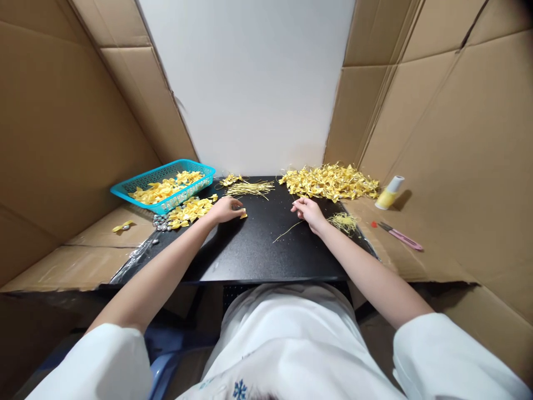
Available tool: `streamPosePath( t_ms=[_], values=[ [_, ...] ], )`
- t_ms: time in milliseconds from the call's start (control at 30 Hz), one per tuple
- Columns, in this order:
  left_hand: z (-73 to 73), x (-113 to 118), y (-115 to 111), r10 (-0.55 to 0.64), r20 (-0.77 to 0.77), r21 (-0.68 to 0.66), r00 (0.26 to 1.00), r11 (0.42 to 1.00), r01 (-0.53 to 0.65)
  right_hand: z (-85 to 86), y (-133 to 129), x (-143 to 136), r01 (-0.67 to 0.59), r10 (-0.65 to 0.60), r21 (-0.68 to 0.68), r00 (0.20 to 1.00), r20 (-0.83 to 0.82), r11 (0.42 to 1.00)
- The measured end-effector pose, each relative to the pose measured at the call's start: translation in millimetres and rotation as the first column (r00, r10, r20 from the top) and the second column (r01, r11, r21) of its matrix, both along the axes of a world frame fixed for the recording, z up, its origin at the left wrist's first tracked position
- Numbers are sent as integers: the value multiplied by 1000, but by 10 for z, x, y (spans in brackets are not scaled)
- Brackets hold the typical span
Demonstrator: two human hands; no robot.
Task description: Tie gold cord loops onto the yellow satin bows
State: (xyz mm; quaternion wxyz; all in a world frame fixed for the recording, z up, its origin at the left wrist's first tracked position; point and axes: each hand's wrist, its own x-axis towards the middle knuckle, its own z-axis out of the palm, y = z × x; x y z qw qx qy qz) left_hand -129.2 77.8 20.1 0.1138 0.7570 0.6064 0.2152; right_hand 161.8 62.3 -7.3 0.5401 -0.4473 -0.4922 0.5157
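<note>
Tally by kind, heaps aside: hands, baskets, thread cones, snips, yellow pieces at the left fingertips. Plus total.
Hands: 2 (left hand, right hand)
Blue basket: 1
Thread cone: 1
Pink snips: 1
Yellow piece at left fingertips: 1
Total: 6

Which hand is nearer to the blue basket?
Left. The left hand is just off to the right of the basket, slightly nearer the wearer; the right hand is farther right, across the table.

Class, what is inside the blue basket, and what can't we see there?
Yellow ribbon pieces lie heaped inside the blue basket; whatever lies beneath them is covered.
</note>
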Motion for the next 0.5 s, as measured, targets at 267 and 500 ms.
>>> streamPosePath(
  t_ms=[267, 500],
  values=[
    [-3, 209, 108, -147, 246, -166, 958, 967, 192, -46, -33, -80, -26, 24, -36, 999, -46, 999],
    [-47, 970, -23, -172, 778, -53, 604, 940, 337, -111, -112, -221, -60, 65, 78, 996, -57, 995]
  ],
)
